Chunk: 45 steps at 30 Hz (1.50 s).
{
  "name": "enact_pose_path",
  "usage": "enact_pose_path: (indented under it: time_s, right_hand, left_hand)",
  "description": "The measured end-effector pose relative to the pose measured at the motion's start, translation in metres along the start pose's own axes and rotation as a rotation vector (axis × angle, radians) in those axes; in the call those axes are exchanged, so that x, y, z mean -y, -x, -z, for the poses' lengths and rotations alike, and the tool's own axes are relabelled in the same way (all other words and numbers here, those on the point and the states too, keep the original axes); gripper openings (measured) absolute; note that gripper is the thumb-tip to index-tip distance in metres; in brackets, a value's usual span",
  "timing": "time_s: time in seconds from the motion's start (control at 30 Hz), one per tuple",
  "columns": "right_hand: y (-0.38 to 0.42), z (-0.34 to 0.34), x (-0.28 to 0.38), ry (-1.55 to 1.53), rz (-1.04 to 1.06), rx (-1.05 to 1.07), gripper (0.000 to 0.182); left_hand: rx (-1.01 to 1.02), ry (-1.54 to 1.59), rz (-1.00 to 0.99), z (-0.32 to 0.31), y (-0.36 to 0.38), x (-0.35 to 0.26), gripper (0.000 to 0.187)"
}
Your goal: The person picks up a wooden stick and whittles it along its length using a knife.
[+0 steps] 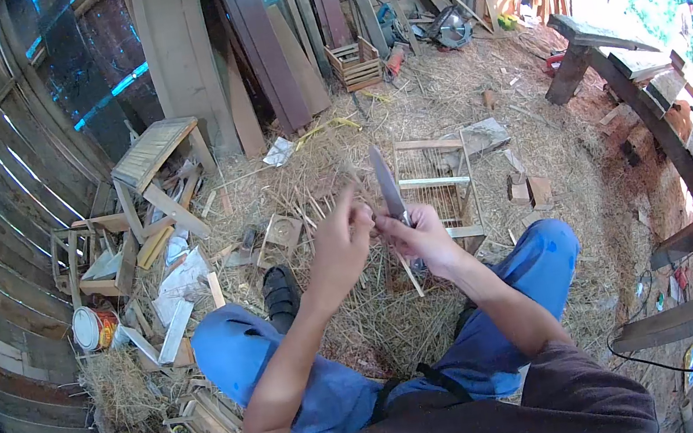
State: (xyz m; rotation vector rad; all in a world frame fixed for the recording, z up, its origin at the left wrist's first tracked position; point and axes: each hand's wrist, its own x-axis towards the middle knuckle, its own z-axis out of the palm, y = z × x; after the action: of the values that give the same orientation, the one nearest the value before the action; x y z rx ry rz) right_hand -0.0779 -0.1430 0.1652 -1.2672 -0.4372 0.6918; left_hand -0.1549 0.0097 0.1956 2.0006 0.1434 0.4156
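Note:
My right hand (424, 241) is closed around the handle of a knife (388, 182), its broad blade pointing up and away from me. Close beside it, my left hand (346, 236) is pinched, with its index finger partly raised and slightly blurred. A thin wooden stick (411, 278) slants down below the hands, in line with the left fingertips; its upper end is hidden by the fingers. Past my right hand, a slatted wooden frame (435, 181) lies on the straw. Several loose thin sticks lie on the ground beyond my left hand.
Straw and shavings cover the floor. A small wooden crate (355, 65) and a circular saw (451, 27) stand at the back. A small wooden table (157, 153), scrap wood and a paint can (95, 328) are left; a heavy wooden bench (644, 99) stands right.

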Motion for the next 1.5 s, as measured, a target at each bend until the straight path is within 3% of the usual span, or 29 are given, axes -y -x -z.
enact_pose_path:
  time_s: [0.13, 0.33, 0.43, 0.7, 0.73, 0.8, 0.83, 0.87, 0.93, 1.03, 1.13, 1.23, 1.27, 1.33, 1.37, 1.43, 1.5]
  right_hand:
    - [-0.001, 0.006, 0.004, -0.043, 0.045, -0.103, 0.016]
    - [-0.003, 0.018, 0.011, 0.004, 0.025, -0.119, 0.019]
    - [-0.004, 0.017, 0.018, 0.073, 0.124, -0.17, 0.021]
    - [-0.016, 0.061, 0.02, 0.24, 0.271, -0.508, 0.022]
    - [-0.013, 0.057, 0.023, 0.258, 0.236, -0.496, 0.023]
    - [-0.004, 0.044, 0.027, 0.296, 0.172, -0.465, 0.023]
    - [-0.008, 0.036, 0.011, 0.251, 0.268, -0.393, 0.021]
    - [-0.008, 0.034, 0.001, 0.351, 0.192, -0.315, 0.022]
    - [-0.012, 0.025, -0.018, 0.371, 0.254, -0.158, 0.02]
    - [0.003, 0.009, 0.001, 0.065, -0.009, 0.026, 0.021]
    - [0.006, 0.004, 0.002, -0.12, -0.09, 0.002, 0.025]
    - [0.006, 0.009, 0.006, -0.094, -0.1, -0.023, 0.026]
    - [0.007, 0.01, 0.005, -0.086, -0.108, -0.032, 0.027]
    - [0.001, 0.013, -0.014, 0.246, 0.182, -0.128, 0.028]
    - [-0.003, 0.015, -0.023, 0.414, 0.327, -0.177, 0.029]
    - [-0.003, 0.011, -0.028, 0.411, 0.332, -0.213, 0.028]
    - [-0.006, 0.011, -0.032, 0.426, 0.33, -0.237, 0.027]
  left_hand:
    - [-0.033, -0.435, -0.41, -0.006, 0.004, 0.0, 0.033]
    - [0.135, -0.375, -0.251, 0.002, 0.009, -0.013, 0.017]
    - [0.136, -0.293, -0.302, -0.002, 0.011, -0.007, 0.013]
    - [0.437, -0.185, -0.014, 0.023, 0.017, -0.014, 0.014]
    - [0.472, -0.168, 0.028, 0.025, 0.017, -0.012, 0.014]
    - [0.353, -0.251, -0.082, 0.023, 0.015, -0.015, 0.014]
    - [0.294, -0.291, -0.139, 0.02, 0.014, -0.017, 0.014]
    - [0.228, -0.267, -0.175, 0.016, 0.011, -0.011, 0.015]
    - [0.095, -0.229, -0.243, 0.008, 0.005, 0.004, 0.015]
    - [-0.019, -0.348, -0.268, 0.008, 0.003, 0.0, 0.016]
    - [-0.043, -0.443, -0.352, 0.013, 0.002, -0.004, 0.014]
    - [-0.07, -0.506, -0.257, 0.016, 0.006, -0.01, 0.014]
    - [-0.053, -0.555, -0.331, 0.017, 0.007, -0.007, 0.014]
    - [-0.017, -0.651, -0.483, 0.017, 0.008, -0.001, 0.015]
    - [0.055, -0.597, -0.47, 0.014, 0.012, -0.003, 0.015]
    - [0.198, -0.485, -0.435, 0.003, 0.024, -0.014, 0.016]
    - [0.198, -0.445, -0.478, -0.014, 0.025, -0.003, 0.017]
